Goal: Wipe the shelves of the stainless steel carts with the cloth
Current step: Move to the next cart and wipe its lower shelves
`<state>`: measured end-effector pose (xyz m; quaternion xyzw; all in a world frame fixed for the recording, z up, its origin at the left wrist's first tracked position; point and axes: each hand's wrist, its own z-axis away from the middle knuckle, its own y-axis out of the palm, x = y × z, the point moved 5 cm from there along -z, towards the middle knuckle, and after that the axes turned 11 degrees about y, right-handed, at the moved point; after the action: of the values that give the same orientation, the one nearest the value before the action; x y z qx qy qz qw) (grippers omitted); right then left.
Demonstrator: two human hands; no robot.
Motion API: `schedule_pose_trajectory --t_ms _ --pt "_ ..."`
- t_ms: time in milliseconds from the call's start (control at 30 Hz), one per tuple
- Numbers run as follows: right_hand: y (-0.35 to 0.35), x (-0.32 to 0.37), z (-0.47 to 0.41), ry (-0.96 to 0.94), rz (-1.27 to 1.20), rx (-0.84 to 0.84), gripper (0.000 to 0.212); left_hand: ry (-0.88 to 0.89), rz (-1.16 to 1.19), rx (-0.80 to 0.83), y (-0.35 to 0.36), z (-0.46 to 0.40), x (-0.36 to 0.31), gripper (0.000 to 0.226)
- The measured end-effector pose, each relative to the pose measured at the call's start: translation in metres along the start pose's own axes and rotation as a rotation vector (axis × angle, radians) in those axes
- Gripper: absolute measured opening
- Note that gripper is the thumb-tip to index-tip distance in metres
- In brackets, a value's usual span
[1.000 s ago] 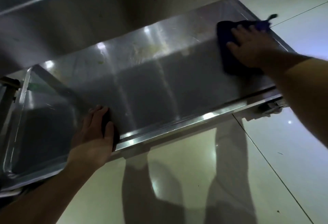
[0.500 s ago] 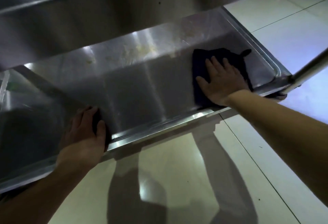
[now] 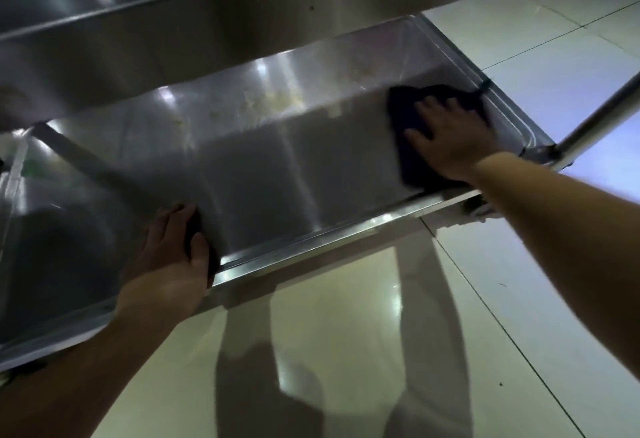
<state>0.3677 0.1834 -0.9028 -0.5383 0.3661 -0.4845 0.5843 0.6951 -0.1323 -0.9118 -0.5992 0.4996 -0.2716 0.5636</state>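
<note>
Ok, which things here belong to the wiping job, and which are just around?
Job:
dark cloth
lower shelf
right hand, flat on the cloth
left hand, gripping the shelf's front edge
yellowish smears

Around:
upper shelf
cart post
tiled floor

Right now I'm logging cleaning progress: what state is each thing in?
Dark cloth: spread flat on the shelf.
Lower stainless steel shelf: yellowish smears near its back.
Right hand: pressing the cloth, fingers straight.
Left hand: gripping the shelf's front rim.
</note>
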Motion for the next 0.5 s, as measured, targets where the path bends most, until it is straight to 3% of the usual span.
schedule_pose_trajectory --t_ms 100,267,367,500 --pt "-0.004 -0.06 -0.011 0.192 0.005 -0.01 0.075 0.0 -0.027 0.005 0.001 -0.001 -0.001 0.055" --pt "0.011 -0.045 0.049 0.373 -0.066 -0.038 0.092 0.02 -0.03 -0.026 0.0 -0.002 -0.006 0.051" --pt "0.017 0.0 0.09 0.253 -0.044 -0.097 0.106 0.02 -0.043 -0.031 -0.003 -0.001 -0.008 0.052" --pt "0.031 0.084 0.14 -0.073 -0.016 -0.094 0.111 0.006 -0.04 -0.034 -0.003 0.0 -0.008 0.047"
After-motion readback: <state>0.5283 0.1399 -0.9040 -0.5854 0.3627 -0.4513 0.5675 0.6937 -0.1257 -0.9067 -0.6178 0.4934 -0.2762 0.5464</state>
